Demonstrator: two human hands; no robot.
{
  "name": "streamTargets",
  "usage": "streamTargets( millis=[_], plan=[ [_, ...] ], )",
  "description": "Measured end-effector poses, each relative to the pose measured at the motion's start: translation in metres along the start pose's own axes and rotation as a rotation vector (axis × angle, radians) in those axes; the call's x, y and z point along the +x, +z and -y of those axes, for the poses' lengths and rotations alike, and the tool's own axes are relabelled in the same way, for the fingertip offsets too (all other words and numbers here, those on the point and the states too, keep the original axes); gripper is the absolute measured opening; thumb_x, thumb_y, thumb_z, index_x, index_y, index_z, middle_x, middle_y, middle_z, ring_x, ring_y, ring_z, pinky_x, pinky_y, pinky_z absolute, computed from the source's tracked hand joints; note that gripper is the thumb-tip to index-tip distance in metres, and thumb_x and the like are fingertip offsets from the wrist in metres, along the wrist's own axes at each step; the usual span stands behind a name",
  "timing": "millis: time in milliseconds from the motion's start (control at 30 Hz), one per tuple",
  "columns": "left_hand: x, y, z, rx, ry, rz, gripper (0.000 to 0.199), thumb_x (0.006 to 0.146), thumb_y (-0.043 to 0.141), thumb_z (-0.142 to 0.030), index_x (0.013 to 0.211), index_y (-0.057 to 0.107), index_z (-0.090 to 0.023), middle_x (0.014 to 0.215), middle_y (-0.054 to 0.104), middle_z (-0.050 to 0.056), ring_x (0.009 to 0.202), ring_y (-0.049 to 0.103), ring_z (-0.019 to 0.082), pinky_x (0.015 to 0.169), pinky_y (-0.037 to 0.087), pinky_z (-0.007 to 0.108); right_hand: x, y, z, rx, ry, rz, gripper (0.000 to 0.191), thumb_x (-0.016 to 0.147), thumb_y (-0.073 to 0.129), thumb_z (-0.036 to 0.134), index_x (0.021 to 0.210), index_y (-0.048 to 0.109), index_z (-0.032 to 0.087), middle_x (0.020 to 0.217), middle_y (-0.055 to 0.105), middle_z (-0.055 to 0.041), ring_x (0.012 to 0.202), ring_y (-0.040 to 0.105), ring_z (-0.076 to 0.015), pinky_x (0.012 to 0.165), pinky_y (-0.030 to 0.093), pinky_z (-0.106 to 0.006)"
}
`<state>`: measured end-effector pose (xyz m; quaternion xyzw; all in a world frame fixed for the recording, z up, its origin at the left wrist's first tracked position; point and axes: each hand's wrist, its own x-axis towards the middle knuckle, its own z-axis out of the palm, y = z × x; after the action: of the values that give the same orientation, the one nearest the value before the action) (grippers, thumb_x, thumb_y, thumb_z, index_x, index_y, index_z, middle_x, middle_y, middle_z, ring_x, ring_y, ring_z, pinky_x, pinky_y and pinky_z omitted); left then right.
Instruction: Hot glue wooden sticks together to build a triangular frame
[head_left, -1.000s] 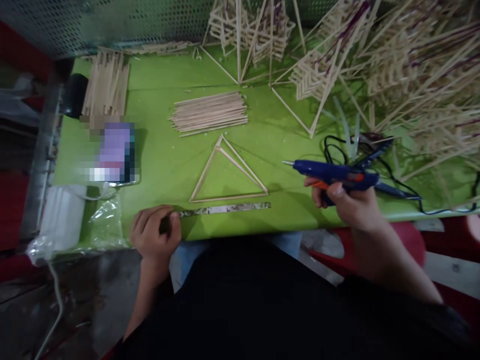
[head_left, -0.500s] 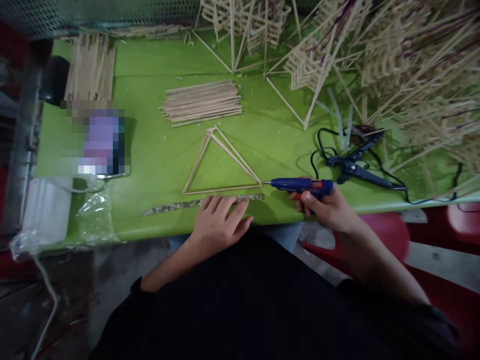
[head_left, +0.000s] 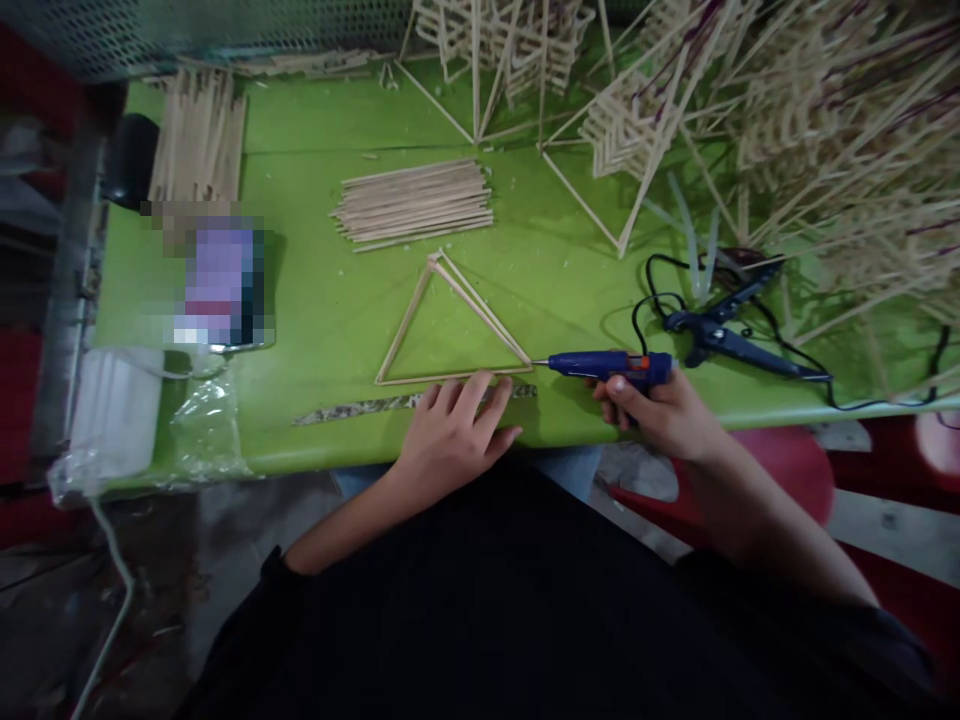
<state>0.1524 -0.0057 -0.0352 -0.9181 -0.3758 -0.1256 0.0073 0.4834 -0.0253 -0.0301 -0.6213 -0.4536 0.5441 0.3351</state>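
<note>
A blue glue gun (head_left: 600, 364) is gripped in my right hand (head_left: 652, 405), its metal tip at the right corner of a stick triangle (head_left: 401, 322) lying on the green table (head_left: 315, 300). My left hand (head_left: 457, 425) rests palm down, fingers apart, at the triangle's bottom side, over a dark speckled strip (head_left: 352, 409). Whether its fingertips touch the sticks is hard to tell. Beyond the triangle lies a pile of thin wooden sticks (head_left: 416, 204).
Built stick frames (head_left: 637, 130) crowd the back right. Black pliers or cutters (head_left: 735, 340), a cord and clear glue sticks (head_left: 694, 240) lie right. At left are more sticks (head_left: 199, 140), a blurred phone-like object (head_left: 221, 280), a black object (head_left: 131, 160) and a white box (head_left: 116, 410).
The whole view has shifted slightly, so the table's things appear a little further right. My left hand has edged toward the triangle's right corner. The glue gun tip remains at that corner.
</note>
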Motion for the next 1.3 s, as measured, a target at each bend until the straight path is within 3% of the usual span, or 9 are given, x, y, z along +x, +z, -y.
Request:
streamTargets(
  millis=[133,300,533,933,1300],
  plan=[
    [0.0,-0.002,-0.002,0.009,-0.031,0.075,0.06,0.118,0.058,-0.055,0.163,0.071,-0.018,0.162,0.072,0.017,0.123,0.073,0.036,0.092,0.059,0.05,-0.001,0.001,-0.006,-0.014,0.008,-0.046,0.06,0.092,0.09,0.08,0.09,0.077,0.022,0.073,0.074,-0.0067,0.055,0.067,-0.0166,0.043,0.053,-0.027],
    [0.001,-0.004,-0.003,0.015,-0.032,0.075,0.062,0.119,0.056,-0.054,0.164,0.07,-0.014,0.165,0.071,0.016,0.122,0.072,0.036,0.093,0.058,0.05,-0.002,0.003,-0.006,-0.021,0.01,-0.05,0.06,0.093,0.09,0.078,0.093,0.075,0.02,0.072,0.072,-0.0051,0.055,0.067,-0.0153,0.045,0.053,-0.026],
    [0.001,-0.003,-0.002,0.015,-0.019,0.052,0.065,0.118,0.059,-0.054,0.163,0.069,-0.009,0.161,0.073,0.017,0.118,0.072,0.035,0.092,0.057,0.051,-0.002,0.006,-0.003,-0.021,-0.003,-0.066,0.06,0.092,0.091,0.079,0.095,0.075,0.021,0.07,0.07,-0.0032,0.054,0.067,-0.0161,0.045,0.054,-0.027],
    [-0.001,0.001,-0.002,-0.046,-0.039,0.084,0.066,0.116,0.059,-0.056,0.167,0.066,-0.014,0.162,0.071,0.021,0.123,0.072,0.039,0.093,0.057,0.052,-0.003,0.004,-0.003,-0.027,-0.009,-0.067,0.054,0.092,0.093,0.074,0.095,0.077,0.023,0.069,0.071,-0.0035,0.055,0.068,-0.019,0.045,0.056,-0.031],
    [0.001,-0.001,-0.002,-0.03,-0.031,0.068,0.064,0.117,0.058,-0.056,0.164,0.068,-0.013,0.161,0.073,0.019,0.122,0.074,0.038,0.094,0.057,0.052,-0.003,0.009,0.009,-0.06,-0.034,-0.071,0.059,0.089,0.094,0.076,0.088,0.073,0.021,0.061,0.07,-0.0025,0.048,0.065,-0.0158,0.044,0.054,-0.026]
  ],
)
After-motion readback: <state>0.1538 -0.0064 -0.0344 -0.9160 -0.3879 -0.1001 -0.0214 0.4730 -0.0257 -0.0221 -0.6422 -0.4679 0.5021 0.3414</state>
